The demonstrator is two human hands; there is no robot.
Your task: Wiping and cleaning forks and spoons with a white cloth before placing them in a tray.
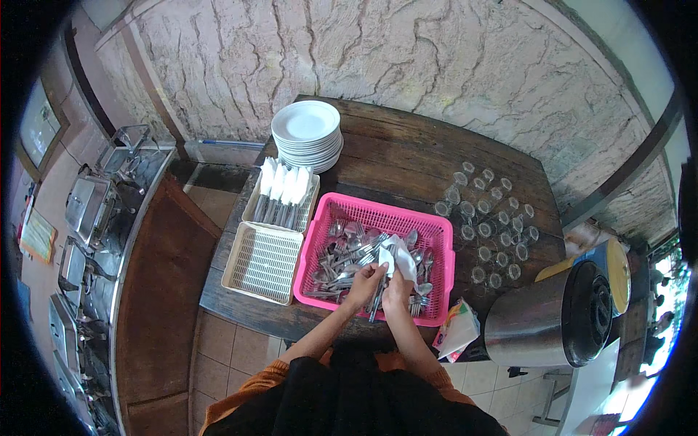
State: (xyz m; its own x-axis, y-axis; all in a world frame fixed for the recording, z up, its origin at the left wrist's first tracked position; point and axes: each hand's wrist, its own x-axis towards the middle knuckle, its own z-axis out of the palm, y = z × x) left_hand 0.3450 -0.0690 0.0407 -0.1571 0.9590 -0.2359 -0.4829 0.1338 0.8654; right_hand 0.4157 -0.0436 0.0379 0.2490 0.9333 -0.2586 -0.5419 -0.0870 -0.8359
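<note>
Over the near part of a pink plastic basket, both hands are on one white paper napkin. My left hand pinches its left edge with thumb and fingertips. My right hand grips the napkin and what looks like a fork and spoon, whose handles point down toward me. The napkin is partly folded around their upper ends, so those are mostly hidden. Loose metal spoons and forks lie jumbled in the basket beneath my hands.
Left of the pink basket, a cream basket holds napkin-wrapped cutlery; another cream basket sits nearer. Stacked white plates stand behind. Several glass mugs, a napkin pack and a large metal container are at right.
</note>
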